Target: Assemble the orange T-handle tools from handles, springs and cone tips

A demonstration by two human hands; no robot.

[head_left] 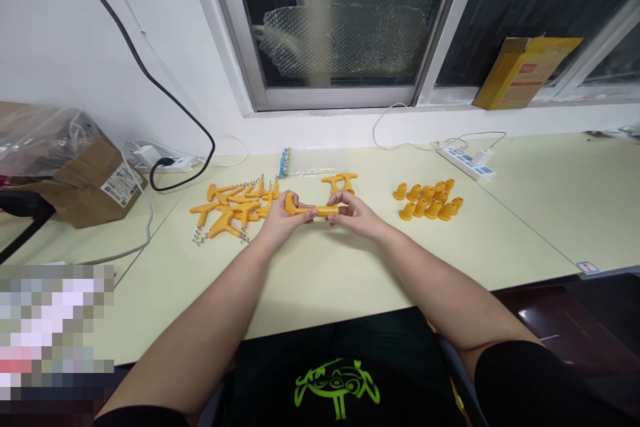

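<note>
In front of me, my left hand (281,219) pinches a yellow T-handled corkscrew (291,205) held sideways over the table. A yellow tapered sleeve (328,211) lies in line with its shaft, and my right hand (359,216) has its fingers closed around the sleeve's far end. Whether the sleeve is fully seated cannot be told. Left of my hands lies a pile of yellow corkscrews (226,221) with bare metal spirals. Just beyond my hands are two yellow T-handled pieces (347,180), partly hidden by my fingers. Several yellow sleeves (434,201) stand upright to the right.
A clear plastic bag (317,163) with a coloured strip lies at the back. Power strips (465,163) and cables run along the wall. An open cardboard box (95,180) sits at the left. A yellow carton (525,77) leans on the window sill.
</note>
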